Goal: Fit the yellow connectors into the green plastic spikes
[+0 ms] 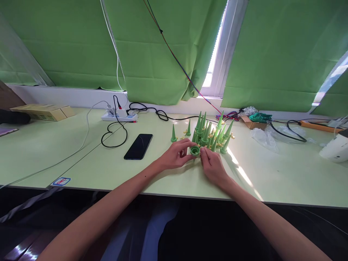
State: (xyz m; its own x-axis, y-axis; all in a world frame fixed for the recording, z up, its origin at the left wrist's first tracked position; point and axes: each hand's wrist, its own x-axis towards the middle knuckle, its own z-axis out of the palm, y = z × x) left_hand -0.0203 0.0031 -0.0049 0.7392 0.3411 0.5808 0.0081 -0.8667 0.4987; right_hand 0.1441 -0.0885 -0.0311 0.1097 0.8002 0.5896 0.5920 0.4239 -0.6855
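Note:
My left hand (178, 154) grips a green plastic cone-shaped spike (195, 150) between thumb and fingers, its round hollow end turned up toward me. Close against the right side of that spike, my right hand (212, 165) is closed in a pinch. What sits between its fingertips is too small to make out. Just beyond both hands stands a cluster of green spikes (205, 134) with small yellowish parts at their bases. Two more stand apart to the left, a near spike (173, 134) and a farther spike (188, 128).
A black phone (138, 146) lies left of my hands. Behind it are a power strip (119, 116) and a looped black cable (102, 139). At the right are an open cardboard box (252, 123), clear plastic bags (264, 139) and a white device (335, 146). A yellow box (45, 111) lies far left.

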